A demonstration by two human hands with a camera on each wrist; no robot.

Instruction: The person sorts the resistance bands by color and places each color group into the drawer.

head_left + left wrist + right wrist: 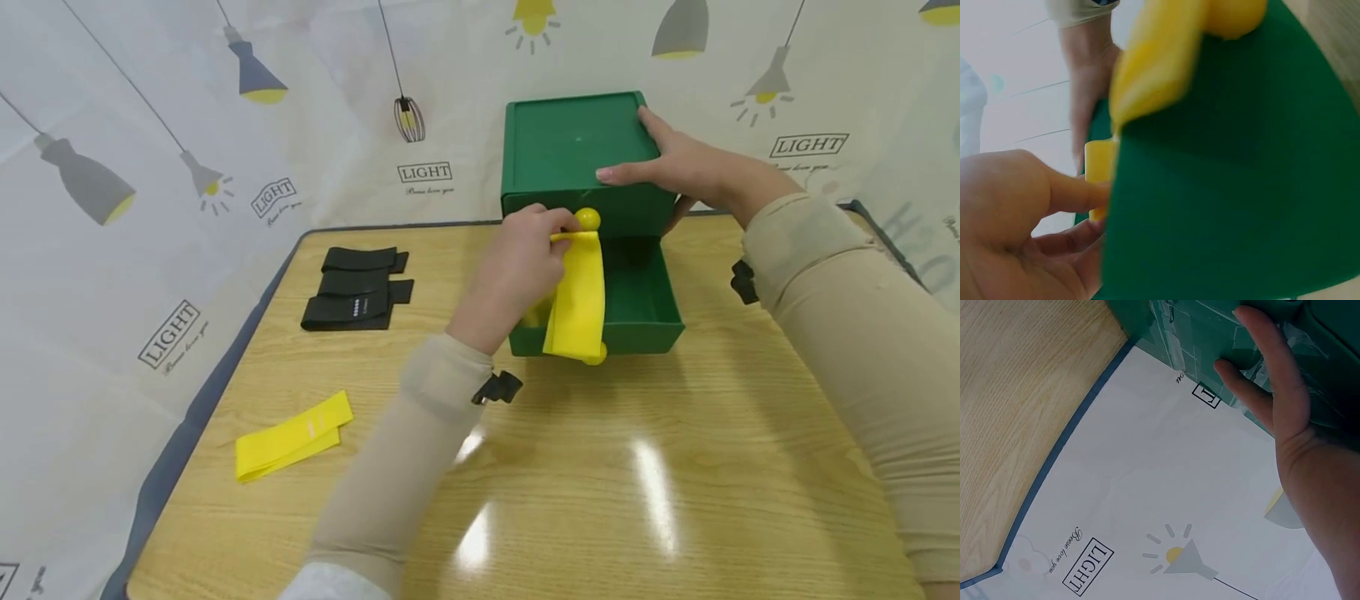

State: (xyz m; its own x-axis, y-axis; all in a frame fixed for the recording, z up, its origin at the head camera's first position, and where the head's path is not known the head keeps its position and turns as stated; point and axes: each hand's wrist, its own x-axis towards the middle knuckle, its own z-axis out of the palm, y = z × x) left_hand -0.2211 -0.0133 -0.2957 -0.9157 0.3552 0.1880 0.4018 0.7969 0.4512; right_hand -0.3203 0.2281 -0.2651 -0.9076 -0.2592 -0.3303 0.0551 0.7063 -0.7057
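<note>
My left hand (pixel 517 271) pinches the upper end of a folded yellow resistance band (pixel 581 296) between thumb and fingers. The band hangs over the front wall of the pulled-out lower drawer (pixel 645 337) of a green drawer box (pixel 577 150), beside a yellow round knob. In the left wrist view, the thumb and fingers (pixel 1079 194) grip the band behind the green drawer wall. My right hand (pixel 686 162) rests spread on the box's top right corner, thumb on top. The right wrist view shows its straight fingers (pixel 1254 394) against the taped side of the box.
Another folded yellow band (pixel 292 437) lies at the left of the wooden table (pixel 562 500). Behind it are several folded black bands (pixel 356 287). A white curtain (pixel 450 83) printed with lamps hangs right behind the box.
</note>
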